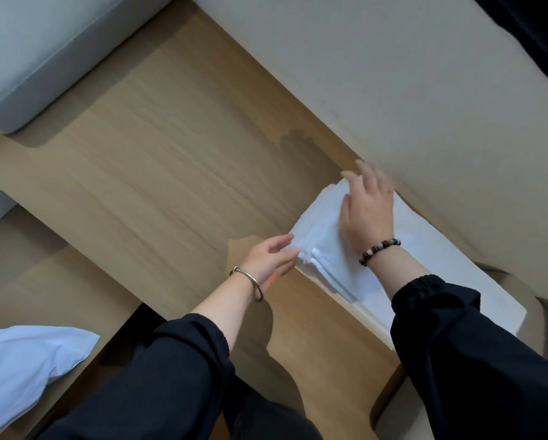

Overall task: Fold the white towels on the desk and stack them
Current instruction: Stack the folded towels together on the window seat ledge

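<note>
A stack of folded white towels (323,236) lies on the right side of the wooden desk (171,173), close to the beige wall. My left hand (271,257), fingers straight, touches the stack's near left corner. My right hand (366,208) hovers flat over the top of the stack with its fingers spread and blurred. A larger white folded towel (431,249) lies under and beyond the stack, reaching toward the lower right; my right sleeve covers part of it.
A pale grey cushion or mattress edge (34,58) fills the upper left. A white pillow (22,363) lies at the lower left, below the desk's edge. The beige wall (393,74) borders the desk on the right.
</note>
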Tool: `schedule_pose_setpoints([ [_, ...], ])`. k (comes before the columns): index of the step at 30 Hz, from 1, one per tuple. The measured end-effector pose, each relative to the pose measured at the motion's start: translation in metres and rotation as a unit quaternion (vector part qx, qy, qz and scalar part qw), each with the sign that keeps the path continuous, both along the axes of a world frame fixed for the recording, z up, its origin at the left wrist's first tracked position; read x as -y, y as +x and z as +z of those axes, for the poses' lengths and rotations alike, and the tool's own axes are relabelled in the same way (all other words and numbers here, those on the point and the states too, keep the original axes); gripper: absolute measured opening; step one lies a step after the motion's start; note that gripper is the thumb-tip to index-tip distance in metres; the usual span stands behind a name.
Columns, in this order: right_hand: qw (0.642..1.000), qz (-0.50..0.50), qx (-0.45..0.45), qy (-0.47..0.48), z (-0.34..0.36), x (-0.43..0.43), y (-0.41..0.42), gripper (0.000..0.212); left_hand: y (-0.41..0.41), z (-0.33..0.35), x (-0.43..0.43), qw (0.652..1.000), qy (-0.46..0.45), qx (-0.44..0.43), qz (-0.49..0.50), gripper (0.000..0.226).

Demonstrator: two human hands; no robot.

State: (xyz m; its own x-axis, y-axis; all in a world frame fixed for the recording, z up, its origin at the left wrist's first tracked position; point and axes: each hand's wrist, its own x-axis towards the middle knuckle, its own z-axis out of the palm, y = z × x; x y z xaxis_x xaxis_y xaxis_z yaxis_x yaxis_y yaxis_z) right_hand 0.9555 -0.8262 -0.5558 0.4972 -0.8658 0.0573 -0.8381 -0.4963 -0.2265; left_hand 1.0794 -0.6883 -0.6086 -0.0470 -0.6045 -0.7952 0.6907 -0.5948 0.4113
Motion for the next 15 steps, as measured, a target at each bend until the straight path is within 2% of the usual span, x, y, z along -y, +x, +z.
schedule_pose_setpoints([
  [1,0.998,0.063,0.011,0.004,0.003,-0.007,0.003,0.031,0.003,-0.003,-0.006,1.000,0.007,-0.010,0.027,0.036],
  [3,0.985,0.157,-0.015,0.072,0.006,-0.016,0.009,0.029,0.004,-0.008,-0.015,0.999,0.024,0.004,0.038,0.036],
  [5,0.956,0.198,-0.126,0.178,0.010,-0.017,0.018,0.034,0.002,-0.009,-0.021,0.999,0.043,0.012,0.030,0.038],
  [7,0.905,0.233,-0.263,0.239,0.013,-0.012,0.028,0.041,0.000,-0.009,-0.021,0.998,0.058,0.015,0.016,0.039],
  [9,0.859,0.235,-0.339,0.302,0.020,-0.006,0.040,0.047,-0.003,-0.007,-0.019,0.998,0.062,0.015,0.005,0.037],
  [12,0.818,0.209,-0.348,0.408,0.030,0.000,0.054,0.051,-0.006,-0.001,-0.012,0.998,0.057,0.018,0.007,0.034],
  [15,0.778,0.236,-0.383,0.440,0.041,0.000,0.063,0.064,-0.007,0.002,-0.009,0.995,0.051,0.083,0.001,0.032],
])
